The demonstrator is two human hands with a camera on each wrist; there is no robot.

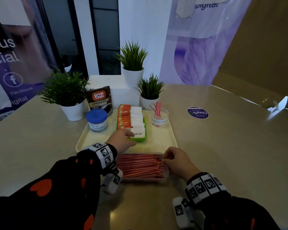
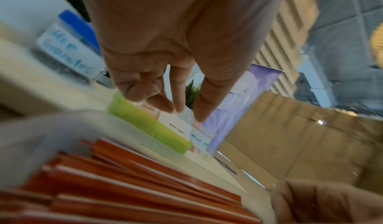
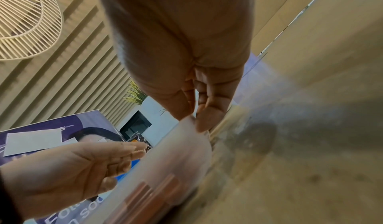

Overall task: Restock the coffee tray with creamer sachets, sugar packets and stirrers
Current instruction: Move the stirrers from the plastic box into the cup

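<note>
Step in hand: stirrers, by my reading; sachets and sugar rows look full.
Stirrers, supply: red-and-white stirrers [image 1: 140,166] piled in a clear plastic box [image 1: 166,173] on the table [image 1: 223,155], just at the near edge of the cream tray [image 1: 170,138].
Long axis: left–right across the person, parallel to the tray's near edge; ends point at the right hand.
Right hand [image 1: 177,161]: fingers curled at the right-hand ends of the stirrers, at the box's far right corner. Looks like a pinch on a few ends; right wrist view too blurred to confirm.
Left hand [image 1: 123,139]: reaches over the box onto the tray, fingers relaxed and extended, tips at the near end of the green holder [image 1: 140,139], beside the front white sugar packet [image 1: 138,133]. Contact uncertain; holds nothing that I can see.
Nearer hand: right, already on the stirrers.
Destination: clear stirrer cup [image 1: 159,117], far right corner of the tray, a few stirrers standing in it. Lies ahead of the right hand, well apart.
Coming move, judged: lift, then turn bundle from lying flat to upright to drop in cup.
Creamer sachets [image 1: 124,117]: orange row, left side of the green holder.
</note>
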